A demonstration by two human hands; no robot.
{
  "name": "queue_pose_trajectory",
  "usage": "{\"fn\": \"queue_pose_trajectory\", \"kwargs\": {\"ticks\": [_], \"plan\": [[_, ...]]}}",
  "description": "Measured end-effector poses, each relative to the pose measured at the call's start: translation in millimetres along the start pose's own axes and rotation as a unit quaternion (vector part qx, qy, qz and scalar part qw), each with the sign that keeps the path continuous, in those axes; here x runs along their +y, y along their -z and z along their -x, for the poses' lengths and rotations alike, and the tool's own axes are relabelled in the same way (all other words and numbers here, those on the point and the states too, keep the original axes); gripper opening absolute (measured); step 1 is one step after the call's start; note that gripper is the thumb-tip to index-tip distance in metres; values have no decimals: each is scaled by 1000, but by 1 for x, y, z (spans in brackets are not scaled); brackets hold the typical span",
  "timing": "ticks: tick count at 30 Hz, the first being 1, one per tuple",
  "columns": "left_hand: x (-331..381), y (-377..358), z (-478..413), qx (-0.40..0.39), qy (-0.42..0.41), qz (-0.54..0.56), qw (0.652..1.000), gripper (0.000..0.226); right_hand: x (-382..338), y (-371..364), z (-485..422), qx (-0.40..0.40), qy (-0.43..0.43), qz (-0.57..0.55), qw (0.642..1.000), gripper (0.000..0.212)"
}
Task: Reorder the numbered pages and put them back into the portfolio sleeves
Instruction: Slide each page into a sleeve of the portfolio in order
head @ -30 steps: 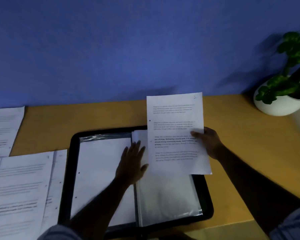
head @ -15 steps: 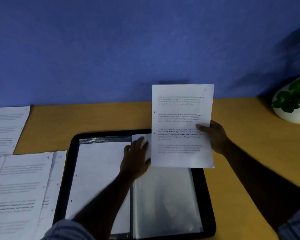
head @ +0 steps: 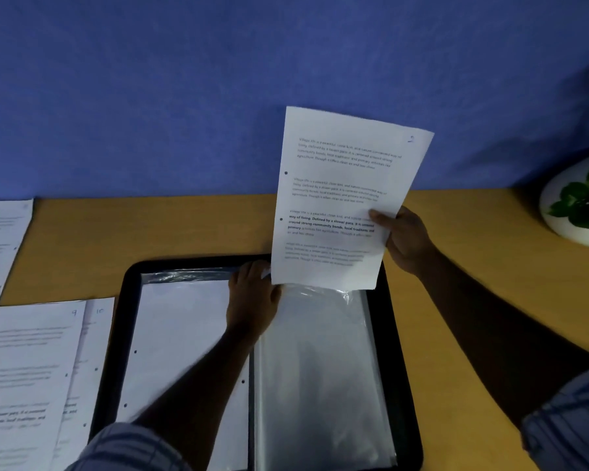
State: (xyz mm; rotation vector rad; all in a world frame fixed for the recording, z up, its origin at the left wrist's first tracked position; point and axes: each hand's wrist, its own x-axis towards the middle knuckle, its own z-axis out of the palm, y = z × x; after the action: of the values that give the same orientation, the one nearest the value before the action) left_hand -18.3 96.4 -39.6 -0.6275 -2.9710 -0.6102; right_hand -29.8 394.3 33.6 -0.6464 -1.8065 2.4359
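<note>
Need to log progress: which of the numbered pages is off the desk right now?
The page marked 2, pinched by the right hand above the portfolio. Page 9 and page 10 lie flat on the desk, left of the portfolio.

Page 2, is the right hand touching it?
Touching. The head view shows the right hand pinching page 2 at its right edge.

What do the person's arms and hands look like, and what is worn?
The left hand and right hand are bare: no gloves, rings or watch show. The shirt's left sleeve and right sleeve are blue-grey, striped, pushed up past the forearms.
</note>
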Motion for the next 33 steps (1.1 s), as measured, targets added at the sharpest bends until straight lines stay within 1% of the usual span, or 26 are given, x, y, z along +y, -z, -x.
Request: {"fn": "queue_pose_trajectory", "kwargs": {"ticks": [3,7,9,13,14,16,18,20,22,25,28,31,33], "plan": [[-8,-1,-10,-38,-28,-7,999,8,-8,-8,-9,-7,11,-8,1000,37],[-13,5,-21,-80,-34,31,996,10,-16,-22,-16,-14,29,-40,999,34],[-11,10,-25,-90,-42,46,994,8,-18,-30,-17,-13,36,-48,998,36],[-2,13,-28,-100,-66,67,991,25,-21,-47,-19,2,30,-54,998,59],[-1,12,-29,-102,-76,56,990,24,-20,-51,-21,3,29,-53,998,58],[3,10,-30,-102,-87,46,990,17,-18,-58,-24,-1,31,-50,998,42],[9,11,-30,-103,-82,58,990,14,-17,-64,-26,-9,34,-49,998,32],[16,11,-29,-105,-80,67,989,15,-15,-69,-29,-19,36,-53,998,29],[22,10,-27,-107,-78,68,989,22,-12,-73,-31,-18,33,-53,998,27],[32,9,-27,-86,-79,70,991,31,-8,-78,-32,-19,25,-50,998,24],[39,6,-25,-73,-84,79,991,35,-7,-81,-31,-16,17,-44,999,18],[44,4,-23,-60,-84,77,992,33,-4,-81,-31,-13,19,-45,999,18],[46,2,-19,-49,-100,77,991,28,-1,-79,-31,-12,22,-49,998,19]]}}
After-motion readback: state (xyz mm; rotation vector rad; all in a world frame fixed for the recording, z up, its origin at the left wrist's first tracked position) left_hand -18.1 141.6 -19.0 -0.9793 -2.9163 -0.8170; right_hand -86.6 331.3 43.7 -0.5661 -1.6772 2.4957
